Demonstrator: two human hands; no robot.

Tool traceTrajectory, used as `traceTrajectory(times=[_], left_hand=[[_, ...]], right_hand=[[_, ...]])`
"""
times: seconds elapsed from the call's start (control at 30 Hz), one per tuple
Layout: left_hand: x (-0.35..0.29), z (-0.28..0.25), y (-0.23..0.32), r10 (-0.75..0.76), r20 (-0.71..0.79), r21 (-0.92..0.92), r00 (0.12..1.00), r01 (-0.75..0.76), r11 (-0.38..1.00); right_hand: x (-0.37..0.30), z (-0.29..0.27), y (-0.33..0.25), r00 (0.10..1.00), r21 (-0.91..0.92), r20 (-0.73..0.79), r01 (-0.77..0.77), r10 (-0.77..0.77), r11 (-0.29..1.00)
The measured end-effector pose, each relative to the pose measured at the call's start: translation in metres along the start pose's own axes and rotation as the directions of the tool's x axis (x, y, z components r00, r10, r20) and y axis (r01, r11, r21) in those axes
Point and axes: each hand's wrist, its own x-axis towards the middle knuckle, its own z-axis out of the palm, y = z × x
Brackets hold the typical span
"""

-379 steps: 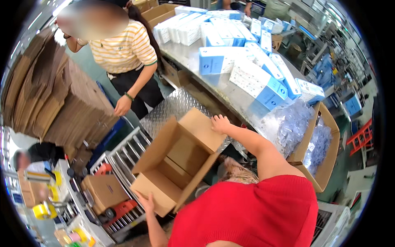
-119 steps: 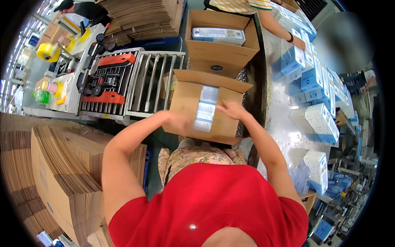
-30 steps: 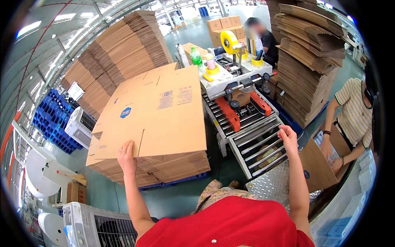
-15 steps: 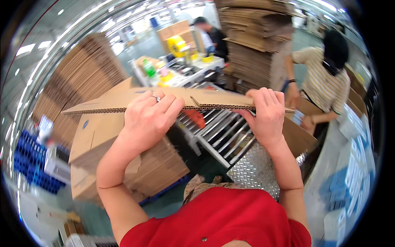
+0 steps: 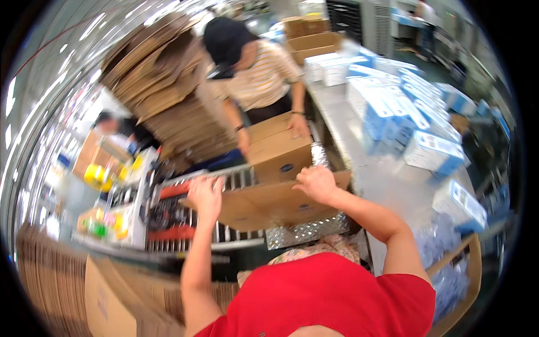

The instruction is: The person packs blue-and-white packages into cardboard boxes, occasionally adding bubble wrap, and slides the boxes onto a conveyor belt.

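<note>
A flattened cardboard box [image 5: 258,209] stands on edge before me, its broad brown face turned my way. My left hand [image 5: 205,197] grips its upper left corner, fingers curled over the edge. Farther right, my right hand [image 5: 317,184] is closed on the top edge, close to a box that a co-worker handles. That cardboard box [image 5: 279,160] sits just beyond my sheet, with the co-worker's two hands on it. Beneath the sheet is a diamond-plate metal surface [image 5: 306,231], partly hidden.
A roller conveyor [image 5: 238,236] runs left, toward a table with yellow tape rolls [image 5: 98,177]. On the right, a grey worktop [image 5: 373,188] bears several blue-and-white cartons [image 5: 432,151]. Stacked flat cardboard [image 5: 50,281] fills the lower left; another stack [image 5: 179,121] stands behind the co-worker [image 5: 261,73].
My view has swung right, toward the co-worker and the worktop. The cardboard, seen nearly edge-on before, now hangs with its face toward me. Both my hands keep hold of it.
</note>
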Motion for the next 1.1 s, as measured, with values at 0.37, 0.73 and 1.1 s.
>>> traceTrajectory(times=[0.37, 0.73, 1.1], left_hand=[[-0.074, 0.051, 0.023, -0.775, 0.483, -0.771, 0.407, 0.617, -0.156], [-0.078, -0.054, -0.019, -0.292, 0.606, -0.783, 0.74, 0.619, -0.058], [-0.061, 0.02, -0.035, 0.438, 0.899, -0.425, 0.004, 0.25, 0.87]], right_hand=[[0.018, -0.023, 0.016, 0.732, 0.24, 0.68, -0.278, 0.043, 0.93], [0.024, -0.033, 0.11, 0.839, 0.283, 0.513, -0.364, 0.181, 0.887], [0.014, 0.042, -0.051, 0.999, 0.602, -0.037, 0.033, -0.014, 0.798]])
